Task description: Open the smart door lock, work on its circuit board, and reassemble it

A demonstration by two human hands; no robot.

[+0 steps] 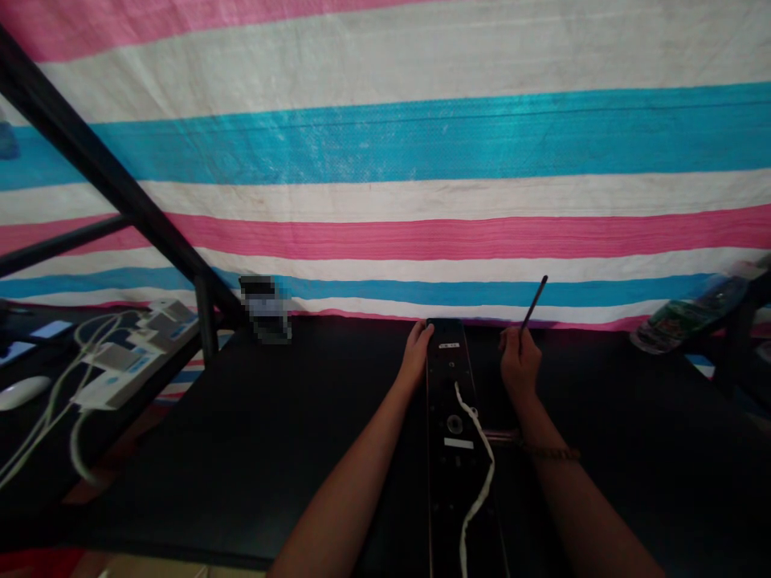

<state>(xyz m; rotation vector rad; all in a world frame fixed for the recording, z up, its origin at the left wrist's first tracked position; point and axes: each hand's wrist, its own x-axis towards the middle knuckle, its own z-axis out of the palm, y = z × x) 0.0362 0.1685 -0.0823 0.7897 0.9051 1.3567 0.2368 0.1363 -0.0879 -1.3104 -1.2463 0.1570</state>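
A long black panel (449, 449) lies lengthwise on the black table (271, 433) in front of me, with small holes, white labels and a white cable (482, 474) trailing down its face. My left hand (415, 349) rests on the panel's far left corner, fingers curled over the edge. My right hand (519, 361) is just right of the panel's far end, closed around a thin dark rod-like tool (535, 301) that points up and to the right.
A striped pink, white and blue tarp (422, 160) hangs behind the table. A black metal frame (114, 185) slants at left. White chargers and cables (120, 361) lie on a side table. A plastic bottle (692, 313) lies at right. A blurred dark object (265, 309) sits at the back.
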